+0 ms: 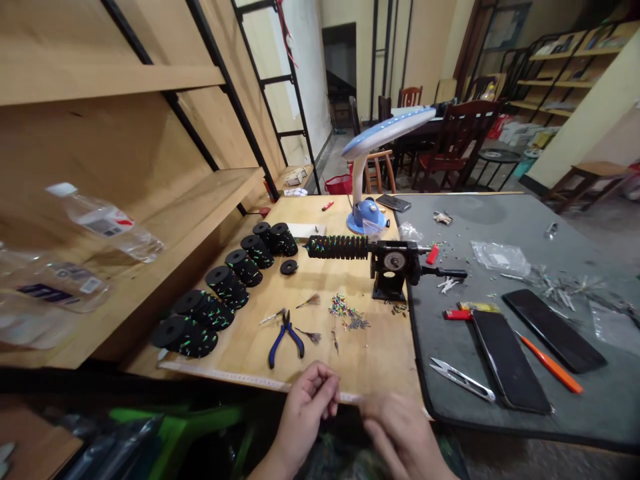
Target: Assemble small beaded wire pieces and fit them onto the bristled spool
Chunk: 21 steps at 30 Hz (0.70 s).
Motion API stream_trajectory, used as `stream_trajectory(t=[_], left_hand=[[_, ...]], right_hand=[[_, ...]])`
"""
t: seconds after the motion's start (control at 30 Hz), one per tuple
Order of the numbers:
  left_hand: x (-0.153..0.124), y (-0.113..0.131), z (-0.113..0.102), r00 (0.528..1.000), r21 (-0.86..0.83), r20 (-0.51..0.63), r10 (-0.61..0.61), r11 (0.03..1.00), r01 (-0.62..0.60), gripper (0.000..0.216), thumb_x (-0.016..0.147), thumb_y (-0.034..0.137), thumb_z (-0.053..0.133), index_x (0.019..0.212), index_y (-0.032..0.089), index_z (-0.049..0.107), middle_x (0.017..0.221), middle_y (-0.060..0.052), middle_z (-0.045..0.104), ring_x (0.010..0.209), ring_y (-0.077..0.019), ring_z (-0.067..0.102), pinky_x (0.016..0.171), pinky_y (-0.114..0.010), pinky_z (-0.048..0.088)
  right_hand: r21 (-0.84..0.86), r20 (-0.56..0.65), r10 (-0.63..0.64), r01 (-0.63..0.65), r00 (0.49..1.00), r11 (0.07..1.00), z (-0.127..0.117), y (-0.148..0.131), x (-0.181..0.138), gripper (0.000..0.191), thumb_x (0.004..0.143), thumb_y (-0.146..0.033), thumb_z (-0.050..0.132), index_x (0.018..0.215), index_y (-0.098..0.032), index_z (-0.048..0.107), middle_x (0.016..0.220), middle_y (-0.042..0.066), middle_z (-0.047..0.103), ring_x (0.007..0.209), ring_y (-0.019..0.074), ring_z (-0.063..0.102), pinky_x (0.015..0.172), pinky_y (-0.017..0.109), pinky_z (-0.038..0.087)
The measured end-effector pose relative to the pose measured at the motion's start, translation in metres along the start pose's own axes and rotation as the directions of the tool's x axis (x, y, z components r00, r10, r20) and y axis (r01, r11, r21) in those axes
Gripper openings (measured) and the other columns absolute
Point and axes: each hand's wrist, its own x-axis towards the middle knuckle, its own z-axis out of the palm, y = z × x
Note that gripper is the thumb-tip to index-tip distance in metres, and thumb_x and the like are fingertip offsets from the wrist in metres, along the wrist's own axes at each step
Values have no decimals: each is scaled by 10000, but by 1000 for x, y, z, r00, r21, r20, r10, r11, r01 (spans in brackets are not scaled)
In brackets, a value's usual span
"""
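Curling one left hand [311, 403], one blurred right hand [401, 424], one pair of pliers [285, 326]

The pliers [285, 326] are blue-handled, the beads [341, 306] multicoloured, and the black spools [187, 337] flecked with green.

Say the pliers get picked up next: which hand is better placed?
Left, most likely. The left hand is close to the pliers, whose handles point toward the person. The right hand is farther off to the right. Whether either holds something small is unclear.
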Motion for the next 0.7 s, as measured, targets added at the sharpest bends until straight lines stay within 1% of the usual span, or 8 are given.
stream_trajectory(t=[0.07, 0.13, 0.2, 0.27, 0.33, 0.4, 0.5, 0.7], left_hand=[[-3, -1, 2, 1000, -21, 6, 10, 1000, -10, 314, 796, 446, 667, 720, 160, 560, 579, 28, 567, 473, -69, 493, 449, -160, 345], [-5, -2, 3, 999, -40, -9, 41, 998, -42, 316, 791, 452, 670, 728, 160, 569, 571, 30, 563, 470, -74, 495, 428, -157, 342], [-6, -3, -1, 996, -58, -48, 68, 996, -71, 308, 784, 450, 680, 746, 158, 587, 554, 39, 544, 452, -70, 477, 389, -145, 305], [-6, -5, -7, 992, -96, -105, 70, 992, -80, 298, 776, 441, 692, 764, 156, 606, 560, 42, 544, 449, -64, 470, 382, -139, 298], [-6, -10, -13, 985, -171, -171, 36, 983, -65, 287, 770, 429, 703, 778, 158, 610, 619, 29, 594, 465, -56, 486, 415, -140, 340], [-6, -16, -19, 973, -242, -231, -12, 969, -45, 281, 770, 417, 707, 775, 158, 600, 681, 14, 636, 477, -46, 499, 437, -137, 358], [-6, -26, -27, 954, -270, -292, -65, 963, -18, 298, 763, 420, 712, 758, 148, 589, 708, -1, 655, 464, -38, 497, 380, -113, 273], [-7, -37, -56, 887, -201, -459, -50, 978, -48, 354, 740, 470, 710, 795, 136, 607, 793, -54, 686, 521, -78, 562, 355, -117, 275]], right_hand=[[112, -92, 175, -164, 980, 980, -1, -4, 23, 318, 909, -196, 463, 1218, -199, 538, 1050, 103, 692, 921, 201, 654, 750, 289, 544], [246, -27, 276, -262, 961, 933, 4, -8, 45, 427, 904, -206, 461, 1331, -211, 448, 1240, 122, 615, 1050, 211, 619, 806, 304, 541], [338, 132, 301, -329, 944, 882, 13, -12, 62, 444, 914, -207, 439, 1358, -203, 417, 1163, 102, 656, 920, 181, 661, 758, 286, 544], [348, 255, 274, -353, 927, 868, 21, -14, 71, 381, 936, -219, 413, 1312, -180, 466, 916, 48, 713, 738, 148, 666, 707, 261, 528], [284, 294, 250, -334, 923, 899, 29, -15, 72, 299, 944, -244, 429, 1209, -171, 546, 778, 20, 706, 699, 150, 657, 701, 250, 503], [176, 276, 245, -299, 929, 938, 37, -13, 68, 212, 940, -256, 450, 1052, -181, 614, 794, 36, 711, 728, 165, 661, 696, 245, 482], [-7, 270, 242, -249, 932, 968, 52, -6, 59, 241, 949, -231, 411, 826, -196, 615, 761, 44, 703, 695, 176, 655, 644, 239, 447], [-301, 358, 230, -121, 905, 946, 64, 3, 61, 241, 939, -163, 395, 766, -199, 559, 680, 36, 673, 602, 174, 631, 555, 227, 377]])
